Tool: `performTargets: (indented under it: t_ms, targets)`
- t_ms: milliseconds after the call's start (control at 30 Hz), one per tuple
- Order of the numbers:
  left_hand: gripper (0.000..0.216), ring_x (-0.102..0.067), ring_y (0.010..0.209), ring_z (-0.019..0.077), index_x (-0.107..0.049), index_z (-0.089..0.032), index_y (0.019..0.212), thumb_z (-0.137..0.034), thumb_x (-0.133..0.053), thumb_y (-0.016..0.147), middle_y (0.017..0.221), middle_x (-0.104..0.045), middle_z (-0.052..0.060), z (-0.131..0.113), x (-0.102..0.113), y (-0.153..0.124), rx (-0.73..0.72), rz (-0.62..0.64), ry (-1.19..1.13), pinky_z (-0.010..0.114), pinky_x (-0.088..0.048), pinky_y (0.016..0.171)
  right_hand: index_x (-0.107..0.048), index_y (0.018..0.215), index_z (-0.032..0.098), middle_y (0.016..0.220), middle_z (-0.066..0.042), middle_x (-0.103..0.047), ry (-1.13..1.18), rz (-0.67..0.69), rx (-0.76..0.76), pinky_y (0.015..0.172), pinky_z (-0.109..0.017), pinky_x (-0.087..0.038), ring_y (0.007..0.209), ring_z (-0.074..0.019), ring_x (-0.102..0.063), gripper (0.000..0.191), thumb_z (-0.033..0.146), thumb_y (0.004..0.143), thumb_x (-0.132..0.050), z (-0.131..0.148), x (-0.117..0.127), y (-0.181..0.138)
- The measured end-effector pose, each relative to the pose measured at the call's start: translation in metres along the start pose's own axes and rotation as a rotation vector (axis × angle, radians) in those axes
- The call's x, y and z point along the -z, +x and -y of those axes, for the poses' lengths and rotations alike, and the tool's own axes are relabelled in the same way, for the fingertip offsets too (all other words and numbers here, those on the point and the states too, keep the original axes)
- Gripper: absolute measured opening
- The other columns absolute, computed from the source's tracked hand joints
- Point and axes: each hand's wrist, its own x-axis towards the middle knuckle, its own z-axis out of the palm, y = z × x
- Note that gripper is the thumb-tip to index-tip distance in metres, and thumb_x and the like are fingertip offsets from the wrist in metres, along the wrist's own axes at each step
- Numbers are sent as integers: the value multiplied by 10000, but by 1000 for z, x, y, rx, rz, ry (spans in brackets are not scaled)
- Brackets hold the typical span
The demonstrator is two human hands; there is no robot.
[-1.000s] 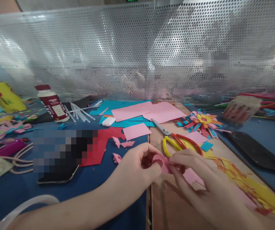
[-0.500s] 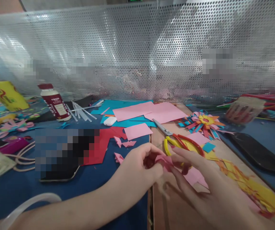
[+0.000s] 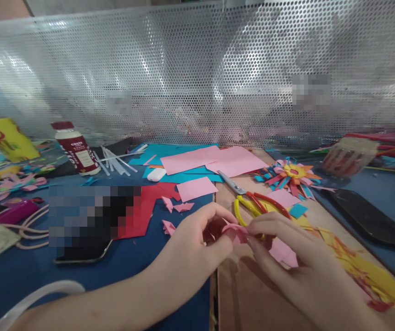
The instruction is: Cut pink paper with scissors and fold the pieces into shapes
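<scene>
Between my two hands is a small folded piece of pink paper (image 3: 236, 229). My left hand (image 3: 202, 241) pinches its left end with thumb and fingers. On the other end, the fingertips of my right hand (image 3: 283, 250) are closed. My fingers hide part of the fold. Just beyond lie scissors (image 3: 249, 195) with red and yellow handles, blades pointing away. Several small folded pink pieces (image 3: 183, 207) rest left of my left hand. A pink sheet (image 3: 197, 189) lies behind them, and another pink scrap (image 3: 283, 253) shows beneath my right hand.
Larger pink sheets (image 3: 237, 161) lie over blue paper (image 3: 137, 156). A paper flower (image 3: 294, 172) and a dark phone-like object (image 3: 366, 216) are at right. At left stand a bottle (image 3: 76, 151) and a yellow container (image 3: 9, 138), with a phone (image 3: 87, 246) nearer. A perforated metal screen (image 3: 190, 69) rises behind.
My right fingers have drawn in closer around the pink paper, and its top edge now looks more curved. My left hand keeps its pinch. The view has shifted very slightly.
</scene>
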Motion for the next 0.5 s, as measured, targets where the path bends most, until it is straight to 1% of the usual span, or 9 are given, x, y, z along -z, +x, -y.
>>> performTargets:
  t_ms: [167,300,400,500]
  targets:
    - [167,-569,852,162,-572,-197,918,-216,-501,768,958,-622,37,-1,1,-2,-22,6,-8,274,-447,738,-618,838,224,844,-46,-629,-12,6,89,644,-258,-512,769,-162,-605,116,233,794,-511,-1,-1,-1]
    - [187,-565,887,173,-580,-203,942,-222,-489,780,973,-624,34,-3,3,-3,-10,18,-14,280,-446,755,-633,855,234,883,-48,-639,-43,-6,167,668,-260,-525,804,-171,-618,127,230,789,-525,-4,1,-1]
    - [192,-560,911,179,-582,-205,951,-239,-491,785,978,-625,31,-6,4,-3,-5,32,-37,286,-446,766,-631,897,243,897,-42,-649,-57,-26,224,681,-261,-529,805,-167,-625,155,220,807,-508,-5,3,-1]
    - [193,-558,922,177,-583,-208,949,-209,-482,785,989,-622,30,-8,5,-3,-9,42,-56,283,-443,772,-625,921,249,906,-32,-656,-66,-27,267,687,-245,-526,804,-156,-629,178,186,810,-501,-5,5,-1]
